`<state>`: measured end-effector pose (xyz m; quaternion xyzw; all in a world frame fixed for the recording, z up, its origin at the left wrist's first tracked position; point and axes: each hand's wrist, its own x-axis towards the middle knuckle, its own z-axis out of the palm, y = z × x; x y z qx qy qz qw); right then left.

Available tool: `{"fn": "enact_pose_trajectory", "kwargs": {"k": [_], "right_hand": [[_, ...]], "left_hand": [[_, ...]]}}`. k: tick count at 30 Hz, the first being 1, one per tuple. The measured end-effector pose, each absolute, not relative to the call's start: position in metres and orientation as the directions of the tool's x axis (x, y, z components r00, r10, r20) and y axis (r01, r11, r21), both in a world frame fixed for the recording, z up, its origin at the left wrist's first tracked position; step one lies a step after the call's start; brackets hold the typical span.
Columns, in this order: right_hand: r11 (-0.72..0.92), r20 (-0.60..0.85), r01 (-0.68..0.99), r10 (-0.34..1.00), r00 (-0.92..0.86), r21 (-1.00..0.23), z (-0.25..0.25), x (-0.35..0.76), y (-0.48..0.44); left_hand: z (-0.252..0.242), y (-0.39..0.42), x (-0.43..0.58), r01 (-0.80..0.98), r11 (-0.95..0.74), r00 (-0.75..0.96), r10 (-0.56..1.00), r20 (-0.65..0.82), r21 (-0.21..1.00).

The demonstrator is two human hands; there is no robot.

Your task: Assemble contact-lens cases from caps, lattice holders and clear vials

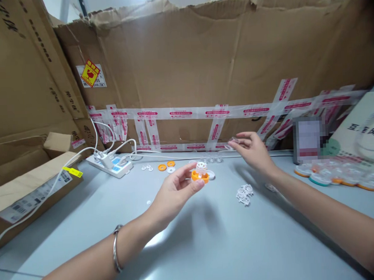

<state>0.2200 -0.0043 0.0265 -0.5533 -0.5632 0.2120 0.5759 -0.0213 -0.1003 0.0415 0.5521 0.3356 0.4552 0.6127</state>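
In the head view, my left hand (179, 185) is closed around the rim of a small orange plastic part with a white wheel-shaped piece on top (201, 174), held above the table. My right hand (252, 150) is raised farther back on the right. Its fingertips pinch a clear plastic piece (232, 143), partly hidden by the fingers. Between and below the hands lies a small pile of white wheel-shaped parts (244, 194). A white disc (211, 175) shows behind the orange part. Several clear pieces (213, 158) stand in a row near the back.
Orange rings (166, 165) and small white pieces (147, 168) lie at the back left. Beside them is a power strip (110, 165) with white cables. An open carton (31, 188) stands at left. Several clear-topped assemblies (340, 176) sit at right. Cardboard (183, 66) walls the back.
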Motion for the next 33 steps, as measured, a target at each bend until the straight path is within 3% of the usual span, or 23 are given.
{"fn": "enact_pose_trajectory", "kwargs": {"k": [5, 9, 19, 33], "right_hand": [[0.454, 0.448, 0.063, 0.889, -0.094, -0.889, 0.077, 0.170, -0.067], [0.419, 0.394, 0.086, 0.894, -0.213, -0.904, 0.085, 0.156, -0.091], [0.368, 0.312, 0.131, 0.895, -0.317, -0.921, 0.083, 0.157, -0.096], [0.396, 0.339, 0.122, 0.881, -0.331, -0.910, 0.081, 0.154, -0.101]], "left_hand": [[0.047, -0.106, -0.016, -0.201, -0.027, 0.309, 0.947, 0.090, 0.979], [0.048, -0.108, -0.015, -0.236, -0.040, 0.319, 0.940, 0.117, 0.971], [0.050, -0.109, -0.015, -0.230, -0.070, 0.312, 0.939, 0.142, 0.971], [0.049, -0.109, -0.015, -0.200, -0.109, 0.294, 0.941, 0.166, 0.974]]}}
